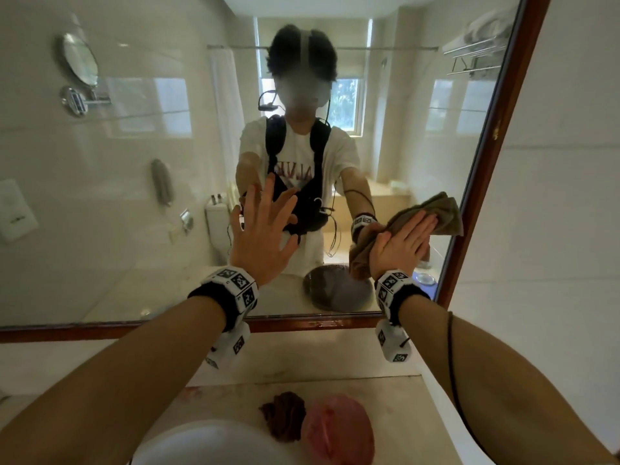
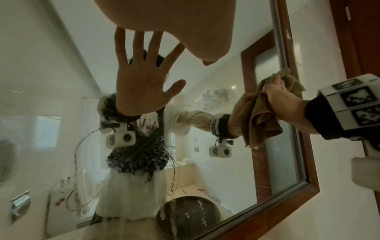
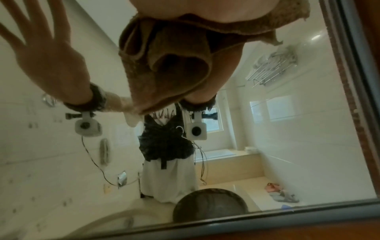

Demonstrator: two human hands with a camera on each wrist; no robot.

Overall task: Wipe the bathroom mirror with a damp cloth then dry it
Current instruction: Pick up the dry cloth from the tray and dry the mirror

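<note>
The bathroom mirror (image 1: 134, 196) has a brown wooden frame (image 1: 486, 162) and fills most of the head view. My left hand (image 1: 265, 229) lies flat on the glass near the middle, fingers spread and straight, holding nothing. My right hand (image 1: 406, 243) presses a brown cloth (image 1: 443, 209) against the glass beside the right frame edge, fingers straight over it. Loose folds of the cloth (image 2: 261, 116) hang below the right hand (image 2: 281, 95). In the right wrist view the bunched cloth (image 3: 164, 65) sits under my palm (image 3: 195, 9).
Below the mirror runs a beige counter (image 1: 385, 414) with a dark brown rag (image 1: 285, 414), a pink crumpled item (image 1: 339, 427) and a white basin rim (image 1: 208, 444). A white tiled wall (image 1: 553, 229) stands right of the frame. A dark round bowl (image 1: 335, 290) shows in the reflection.
</note>
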